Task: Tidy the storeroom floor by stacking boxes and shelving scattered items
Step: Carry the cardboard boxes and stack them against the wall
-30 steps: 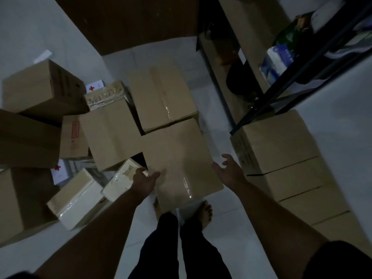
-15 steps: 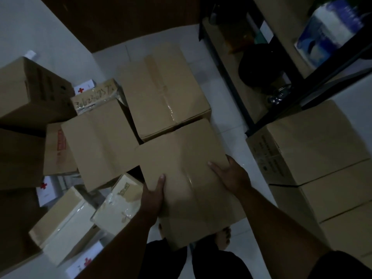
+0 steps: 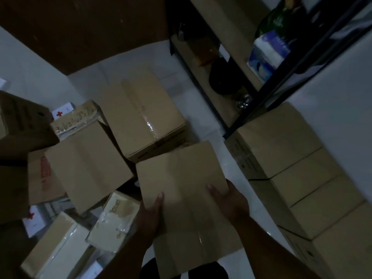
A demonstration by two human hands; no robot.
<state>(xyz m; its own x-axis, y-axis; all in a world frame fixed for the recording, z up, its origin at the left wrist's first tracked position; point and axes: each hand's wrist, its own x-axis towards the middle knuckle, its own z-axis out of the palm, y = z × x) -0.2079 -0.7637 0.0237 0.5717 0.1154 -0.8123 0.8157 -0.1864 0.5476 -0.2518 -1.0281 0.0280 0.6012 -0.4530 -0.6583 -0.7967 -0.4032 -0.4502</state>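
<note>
We've got both hands on it: left hand [image 3: 150, 216] and right hand [image 3: 231, 200] sit well apart, each clamped on an opposite side of the plain cardboard box [image 3: 181, 178], thumbs lying on its top face. The box sits right in front of us over the near middle of the floor [image 3: 203, 117]. We can't tell whether it's clear of the tiles.

Along the right edge of the floor, against the wall, there's a stack of cartons [image 3: 281, 154] already built, several high. That looks like the finished part.

Plenty left, though! A taped carton [image 3: 141, 109] lies just beyond our box, and more brown cartons crowd the left side at odd angles. Two plastic-wrapped boxes [image 3: 112, 220] lie at the near left, with small white red-cross boxes [image 3: 62, 111] tucked between the cartons. The shelf rack [image 3: 227, 115] at the far right corner holds a tissue pack [image 3: 267, 51]. We'd call it early to midway.
</note>
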